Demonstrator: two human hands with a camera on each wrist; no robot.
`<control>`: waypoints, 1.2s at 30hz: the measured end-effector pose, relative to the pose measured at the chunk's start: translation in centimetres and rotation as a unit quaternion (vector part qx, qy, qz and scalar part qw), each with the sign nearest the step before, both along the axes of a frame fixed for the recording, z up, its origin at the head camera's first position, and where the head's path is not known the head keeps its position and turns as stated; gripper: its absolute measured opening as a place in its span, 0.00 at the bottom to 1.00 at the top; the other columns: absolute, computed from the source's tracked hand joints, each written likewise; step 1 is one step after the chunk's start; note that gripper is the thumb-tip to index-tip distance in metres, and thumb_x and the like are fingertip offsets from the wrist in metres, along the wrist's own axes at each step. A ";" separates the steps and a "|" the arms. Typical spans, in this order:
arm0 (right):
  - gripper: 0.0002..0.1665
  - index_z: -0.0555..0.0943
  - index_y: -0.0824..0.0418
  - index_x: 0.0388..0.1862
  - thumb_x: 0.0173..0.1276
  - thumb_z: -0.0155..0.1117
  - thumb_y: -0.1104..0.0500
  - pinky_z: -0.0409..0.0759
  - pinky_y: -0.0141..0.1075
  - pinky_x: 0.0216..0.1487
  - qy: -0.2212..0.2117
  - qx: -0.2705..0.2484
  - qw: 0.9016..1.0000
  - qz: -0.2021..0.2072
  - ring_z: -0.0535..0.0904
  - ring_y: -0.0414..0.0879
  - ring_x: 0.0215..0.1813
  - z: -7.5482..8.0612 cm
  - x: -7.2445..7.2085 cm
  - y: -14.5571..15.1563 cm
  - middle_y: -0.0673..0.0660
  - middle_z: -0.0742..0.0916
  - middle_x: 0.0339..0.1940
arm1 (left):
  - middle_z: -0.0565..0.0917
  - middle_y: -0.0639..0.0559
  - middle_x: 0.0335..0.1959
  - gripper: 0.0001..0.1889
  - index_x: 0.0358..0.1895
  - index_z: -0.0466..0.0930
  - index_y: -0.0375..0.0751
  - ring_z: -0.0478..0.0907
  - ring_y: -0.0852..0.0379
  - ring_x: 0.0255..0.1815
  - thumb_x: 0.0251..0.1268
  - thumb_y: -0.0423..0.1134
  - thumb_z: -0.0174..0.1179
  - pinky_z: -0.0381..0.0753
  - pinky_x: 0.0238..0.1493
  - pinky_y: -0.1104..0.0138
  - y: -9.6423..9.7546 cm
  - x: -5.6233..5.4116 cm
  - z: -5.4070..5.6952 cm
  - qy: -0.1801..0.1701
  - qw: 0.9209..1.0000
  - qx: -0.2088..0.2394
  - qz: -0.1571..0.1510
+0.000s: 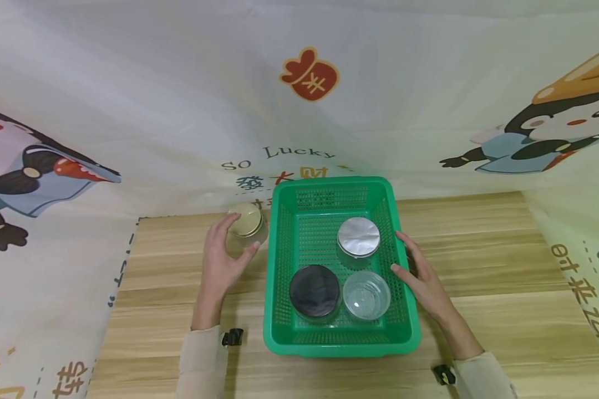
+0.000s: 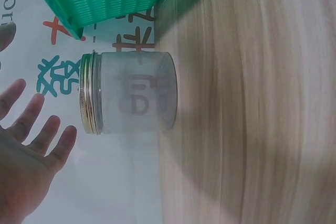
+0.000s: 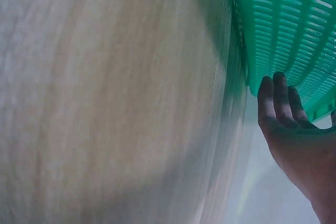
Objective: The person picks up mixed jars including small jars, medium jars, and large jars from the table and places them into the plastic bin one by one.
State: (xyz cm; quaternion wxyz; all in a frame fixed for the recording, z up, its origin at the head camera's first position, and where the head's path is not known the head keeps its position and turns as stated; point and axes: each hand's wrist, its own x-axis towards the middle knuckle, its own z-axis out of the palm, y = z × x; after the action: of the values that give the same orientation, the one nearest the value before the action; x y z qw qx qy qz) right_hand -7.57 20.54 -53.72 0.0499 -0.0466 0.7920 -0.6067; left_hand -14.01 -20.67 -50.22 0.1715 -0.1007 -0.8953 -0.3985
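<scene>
A clear jar with a gold lid (image 1: 246, 219) stands on the table left of the green basket (image 1: 341, 349). My left hand (image 1: 222, 256) is spread around the jar's near left side, thumb apart from the fingers. In the left wrist view its fingers stay clear of the jar (image 2: 131, 93). My right hand (image 1: 426, 286) touches the basket's right side, its thumb at the rim and its fingers straight along the outer wall in the right wrist view. Inside the basket are a silver-lidded jar (image 1: 358, 236), a black-lidded jar (image 1: 314, 292) and a clear round container (image 1: 366, 296).
The wood-grain table (image 1: 489, 266) meets a printed white cloth backdrop (image 1: 189, 111) at its back edge and sides. The basket's far end stands close to the backdrop. A small black clip-like piece (image 1: 232, 337) sits by the left sleeve, another (image 1: 444, 374) by the right.
</scene>
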 end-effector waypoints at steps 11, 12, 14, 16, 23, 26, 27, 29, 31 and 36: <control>0.39 0.55 0.39 0.80 0.76 0.56 0.57 0.63 0.61 0.65 0.003 -0.003 1.000 0.000 0.65 0.57 0.70 0.0 0.0 0.0 0.60 0.67 0.74 | 0.68 0.41 0.69 0.36 0.66 0.73 0.39 0.64 0.41 0.70 0.52 0.40 0.75 0.63 0.67 0.44 0.1 -0.9 -1.0 0.013 0.999 0.019 0.022; 0.39 0.55 0.39 0.80 0.76 0.56 0.57 0.63 0.61 0.65 0.003 -0.004 1.000 0.000 0.65 0.57 0.70 0.0 0.0 -0.1 0.60 0.67 0.74 | 0.68 0.41 0.69 0.36 0.66 0.73 0.39 0.64 0.41 0.70 0.52 0.39 0.75 0.63 0.67 0.44 0.2 -0.9 -1.1 0.016 0.999 0.021 0.023; 0.39 0.55 0.38 0.80 0.76 0.57 0.56 0.63 0.61 0.65 0.003 -0.002 1.000 -0.002 0.64 0.57 0.70 0.0 0.0 -0.1 0.60 0.67 0.74 | 0.68 0.40 0.69 0.36 0.66 0.73 0.38 0.64 0.41 0.70 0.52 0.39 0.75 0.63 0.67 0.45 0.2 -1.0 -1.2 0.018 0.999 0.022 0.026; 0.39 0.55 0.39 0.80 0.76 0.57 0.57 0.62 0.61 0.65 0.004 -0.002 1.000 -0.003 0.64 0.57 0.70 0.0 0.0 -0.1 0.60 0.67 0.74 | 0.68 0.39 0.69 0.36 0.66 0.73 0.38 0.64 0.41 0.70 0.51 0.38 0.75 0.63 0.67 0.44 0.2 -1.1 -1.3 0.017 0.999 0.023 0.030; 0.39 0.54 0.42 0.81 0.76 0.56 0.58 0.62 0.61 0.65 0.008 0.003 1.000 -0.002 0.65 0.58 0.70 -0.1 0.0 0.0 0.62 0.68 0.74 | 0.68 0.38 0.69 0.33 0.64 0.75 0.37 0.64 0.41 0.70 0.52 0.37 0.74 0.62 0.68 0.44 0.2 -1.2 -1.7 0.014 0.999 0.018 0.038; 0.39 0.55 0.42 0.80 0.76 0.56 0.58 0.63 0.61 0.65 0.009 0.002 1.000 -0.001 0.65 0.58 0.70 -0.1 0.0 0.0 0.61 0.67 0.74 | 0.68 0.37 0.68 0.32 0.63 0.75 0.36 0.64 0.39 0.69 0.51 0.36 0.74 0.62 0.68 0.44 0.1 -1.3 -2.0 0.016 0.999 0.013 0.036; 0.39 0.55 0.41 0.80 0.76 0.56 0.58 0.63 0.61 0.65 0.009 0.003 1.000 -0.001 0.65 0.57 0.70 -0.1 0.0 0.0 0.61 0.67 0.74 | 0.68 0.36 0.68 0.32 0.62 0.75 0.36 0.64 0.39 0.69 0.51 0.35 0.74 0.62 0.67 0.44 0.1 -1.4 -2.1 0.016 0.999 0.012 0.035; 0.39 0.55 0.40 0.80 0.76 0.57 0.58 0.63 0.60 0.65 0.008 0.002 1.000 -0.002 0.65 0.57 0.70 -0.1 0.0 0.0 0.61 0.67 0.74 | 0.67 0.36 0.68 0.32 0.62 0.75 0.35 0.63 0.38 0.69 0.50 0.34 0.74 0.62 0.67 0.44 0.1 -1.5 -2.2 0.014 0.999 0.012 0.035; 0.39 0.55 0.40 0.80 0.76 0.57 0.57 0.63 0.60 0.65 0.008 0.002 1.000 -0.003 0.65 0.57 0.70 0.0 0.1 0.0 0.60 0.68 0.74 | 0.67 0.35 0.68 0.33 0.62 0.74 0.34 0.63 0.38 0.70 0.50 0.33 0.74 0.62 0.68 0.44 0.1 -1.7 -2.3 0.011 0.999 0.011 0.035; 0.39 0.55 0.39 0.80 0.76 0.57 0.57 0.64 0.58 0.65 0.007 -0.001 1.000 -0.001 0.65 0.55 0.70 0.1 0.1 0.0 0.59 0.67 0.74 | 0.66 0.35 0.69 0.33 0.63 0.73 0.34 0.63 0.39 0.70 0.50 0.32 0.74 0.61 0.69 0.46 0.2 -2.0 -2.3 0.002 0.999 0.013 0.040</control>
State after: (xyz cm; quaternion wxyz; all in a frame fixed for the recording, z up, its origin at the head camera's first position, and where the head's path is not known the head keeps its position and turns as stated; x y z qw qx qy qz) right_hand -7.51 20.58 -53.65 0.0437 -0.0495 0.7920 -0.6069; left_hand -16.05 -20.47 -52.50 0.1905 -0.0631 -0.8931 -0.4026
